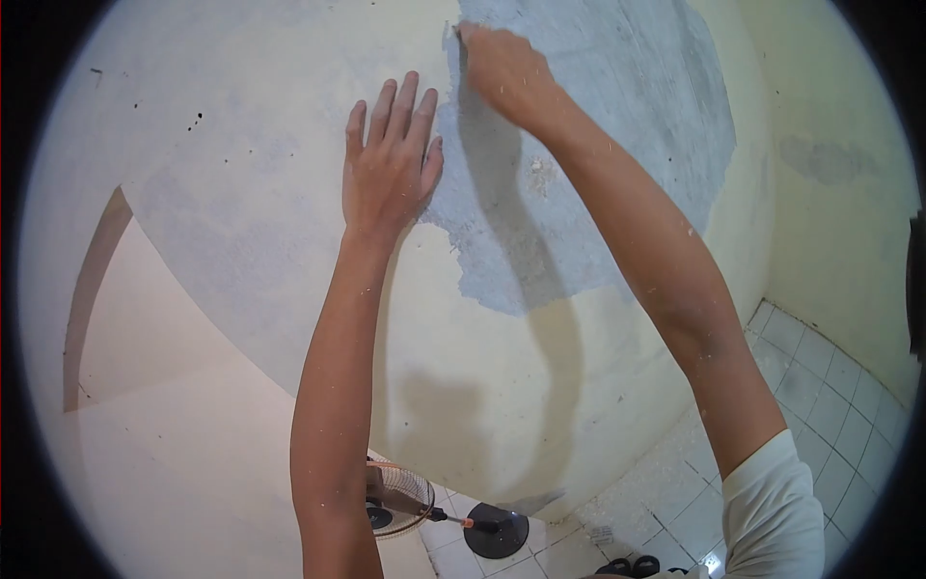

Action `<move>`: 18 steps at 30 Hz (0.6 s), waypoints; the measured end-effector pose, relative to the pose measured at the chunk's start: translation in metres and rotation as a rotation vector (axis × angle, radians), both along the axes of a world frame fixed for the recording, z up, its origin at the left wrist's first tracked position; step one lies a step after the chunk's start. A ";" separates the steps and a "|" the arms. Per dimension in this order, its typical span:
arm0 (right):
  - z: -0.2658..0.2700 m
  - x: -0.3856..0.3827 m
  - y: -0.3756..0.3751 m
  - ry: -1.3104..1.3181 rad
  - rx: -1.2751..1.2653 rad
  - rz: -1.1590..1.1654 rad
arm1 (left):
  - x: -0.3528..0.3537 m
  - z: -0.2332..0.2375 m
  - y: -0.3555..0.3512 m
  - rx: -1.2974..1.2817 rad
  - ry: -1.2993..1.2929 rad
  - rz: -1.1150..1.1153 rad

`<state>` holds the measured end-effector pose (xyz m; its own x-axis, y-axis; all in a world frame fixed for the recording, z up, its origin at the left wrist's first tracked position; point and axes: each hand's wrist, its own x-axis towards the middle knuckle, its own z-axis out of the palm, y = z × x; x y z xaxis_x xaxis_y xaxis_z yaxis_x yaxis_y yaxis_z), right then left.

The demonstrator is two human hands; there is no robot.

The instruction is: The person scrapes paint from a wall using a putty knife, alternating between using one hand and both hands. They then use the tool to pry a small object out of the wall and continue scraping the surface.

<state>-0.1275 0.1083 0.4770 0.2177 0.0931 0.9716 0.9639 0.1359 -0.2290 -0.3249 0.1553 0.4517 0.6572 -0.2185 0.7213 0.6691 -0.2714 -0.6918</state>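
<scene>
My left hand lies flat with fingers spread on the pale yellow painted wall, just left of a bare grey patch. My right hand is closed in a fist against the upper left part of that patch, by the ragged paint edge. A small dark tip shows at its fingers, but what it holds is mostly hidden. Pale dust specks dot both forearms. A small crumbly light spot sits on the grey patch between my arms.
Below stands a fan with an orange-rimmed guard and a round black base. Pale crumbs lie on the white tiled floor. Dark footwear shows at the bottom. A side wall rises at right. Left, the wall has a slanted recess edge.
</scene>
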 end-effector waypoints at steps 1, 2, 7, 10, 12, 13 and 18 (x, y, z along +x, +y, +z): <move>0.018 0.008 0.002 -0.006 -0.050 -0.011 | -0.001 0.001 0.000 0.008 -0.003 -0.003; 0.034 0.016 0.003 -0.004 -0.109 -0.022 | -0.001 0.001 0.001 0.009 0.002 -0.004; 0.034 0.019 -0.009 0.080 -0.420 0.039 | -0.001 0.001 0.003 0.002 0.012 -0.040; -0.005 0.005 -0.007 -0.064 -0.144 -0.036 | -0.003 0.001 0.001 -0.008 0.010 -0.055; 0.014 0.010 -0.007 -0.042 -0.088 -0.026 | -0.003 0.002 0.000 -0.011 -0.001 -0.058; 0.029 0.017 -0.004 -0.036 -0.086 -0.034 | -0.004 0.000 -0.002 -0.017 0.006 -0.065; 0.031 0.007 -0.025 -0.032 -0.241 -0.032 | -0.007 0.002 0.000 -0.045 -0.007 -0.120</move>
<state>-0.1210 0.0838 0.5078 0.1943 0.3169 0.9284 0.9740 0.0498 -0.2208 -0.3320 0.1556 0.4537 0.6229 -0.2623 0.7370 0.6351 -0.3805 -0.6722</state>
